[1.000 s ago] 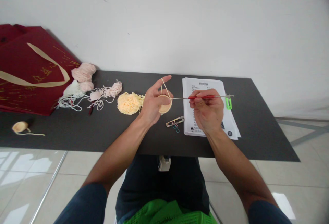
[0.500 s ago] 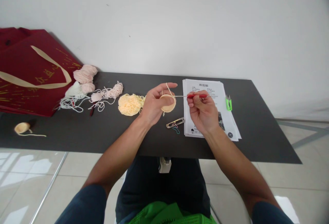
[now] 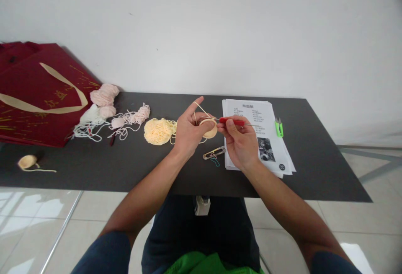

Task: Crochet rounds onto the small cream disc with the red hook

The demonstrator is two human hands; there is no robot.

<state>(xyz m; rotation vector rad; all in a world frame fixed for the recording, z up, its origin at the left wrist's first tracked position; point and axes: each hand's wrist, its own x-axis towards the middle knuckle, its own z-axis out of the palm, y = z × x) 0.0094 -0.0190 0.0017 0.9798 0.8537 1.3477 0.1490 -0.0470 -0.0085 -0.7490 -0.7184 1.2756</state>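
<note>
My left hand [image 3: 188,133] pinches a round cream crochet piece [image 3: 210,129], its index finger raised with a strand of yarn looped over it. In my right hand [image 3: 239,142] is a crochet hook with a red handle [image 3: 231,121]; its metal tip reaches to the upper edge of the piece. A fluffy yellow yarn ball [image 3: 158,131] lies just left of my left hand. Below the crochet piece, small gold snips [image 3: 214,153] rest on the table beside a teal stitch marker [image 3: 215,162].
Printed sheets [image 3: 266,156] lie under and beyond my right hand, with green-handled snips [image 3: 279,128] on their right edge. Pink yarn [image 3: 103,94], a red bag [image 3: 37,98] and a small cream piece [image 3: 27,161] are at the left of the dark table [image 3: 326,161].
My right hand and the hook have moved left, closer to my left hand. My left index finger has lifted, drawing the strand up. The view has shifted slightly.
</note>
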